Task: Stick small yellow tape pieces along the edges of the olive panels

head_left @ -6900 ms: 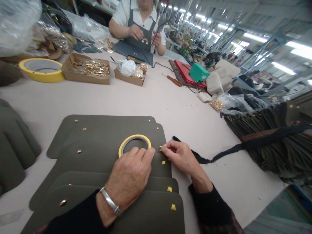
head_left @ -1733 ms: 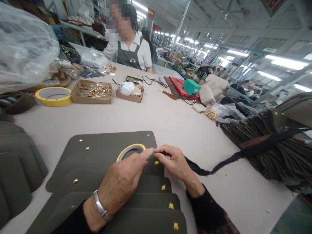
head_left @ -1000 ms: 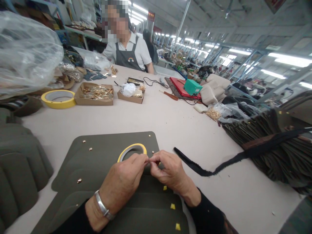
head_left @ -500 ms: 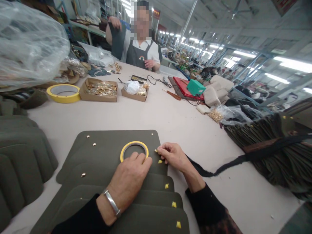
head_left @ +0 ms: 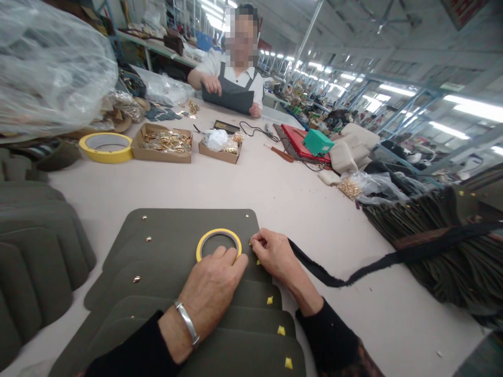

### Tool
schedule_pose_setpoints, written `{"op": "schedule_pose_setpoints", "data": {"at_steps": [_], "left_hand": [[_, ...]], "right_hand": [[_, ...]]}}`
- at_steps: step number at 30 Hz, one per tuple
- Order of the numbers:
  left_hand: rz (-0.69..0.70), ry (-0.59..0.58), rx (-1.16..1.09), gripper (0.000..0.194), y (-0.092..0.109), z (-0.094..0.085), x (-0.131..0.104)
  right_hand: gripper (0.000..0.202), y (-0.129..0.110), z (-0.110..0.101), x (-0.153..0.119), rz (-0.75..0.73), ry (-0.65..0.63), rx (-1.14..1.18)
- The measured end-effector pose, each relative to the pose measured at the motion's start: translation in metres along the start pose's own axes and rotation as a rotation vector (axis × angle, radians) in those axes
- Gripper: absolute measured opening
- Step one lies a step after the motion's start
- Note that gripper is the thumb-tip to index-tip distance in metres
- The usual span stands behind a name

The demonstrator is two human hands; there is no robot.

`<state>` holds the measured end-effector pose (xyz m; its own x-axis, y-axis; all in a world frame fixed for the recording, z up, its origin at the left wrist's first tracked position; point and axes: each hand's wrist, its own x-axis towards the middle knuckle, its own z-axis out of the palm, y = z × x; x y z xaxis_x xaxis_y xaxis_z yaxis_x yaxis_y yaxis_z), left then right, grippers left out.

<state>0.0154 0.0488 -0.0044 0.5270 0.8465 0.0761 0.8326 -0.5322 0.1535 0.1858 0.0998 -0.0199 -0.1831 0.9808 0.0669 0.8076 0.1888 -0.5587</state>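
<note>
Several dark olive panels [head_left: 173, 251] lie overlapped like steps in front of me, with small shiny metal studs near their left and top edges. Bits of yellow tape [head_left: 281, 330] mark their right edges. My left hand [head_left: 216, 285] is closed on the near side of a narrow yellow tape roll [head_left: 200, 246] resting on the panels; its fingertips are partly hidden. At the right edge of the top panel, my right hand [head_left: 273, 251] pinches with thumb and forefinger, and a speck of yellow tape shows at the tips.
Across the table stands a person [head_left: 236, 78] holding a dark panel. Between us are a wide yellow tape roll [head_left: 106, 147], a box of metal pieces [head_left: 163, 146] and a smaller box [head_left: 220, 146]. Bundled olive panels [head_left: 416, 225] with a black strip [head_left: 334, 280] lie right, more panels [head_left: 35, 251] left.
My right fingertips have come down over the tape piece at the panel's edge, hiding most of it. My left hand stays on the roll. The person opposite has lowered the dark panel.
</note>
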Motion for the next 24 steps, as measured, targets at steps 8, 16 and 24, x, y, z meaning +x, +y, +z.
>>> {"op": "schedule_pose_setpoints", "data": {"at_steps": [8,16,24], "left_hand": [[-0.004,0.003,-0.011,0.017,0.000,0.001,-0.001],[-0.032,-0.026,-0.052,0.024,0.000,0.000,0.000],[-0.011,0.184,-0.151,0.019,-0.014,0.003,-0.001]], "right_hand": [[0.021,0.008,-0.009,-0.006,-0.022,0.079,0.187],[0.020,0.003,-0.013,-0.011,-0.426,-0.053,-0.331],[0.016,-0.011,0.001,-0.003,0.021,-0.029,-0.296]]}}
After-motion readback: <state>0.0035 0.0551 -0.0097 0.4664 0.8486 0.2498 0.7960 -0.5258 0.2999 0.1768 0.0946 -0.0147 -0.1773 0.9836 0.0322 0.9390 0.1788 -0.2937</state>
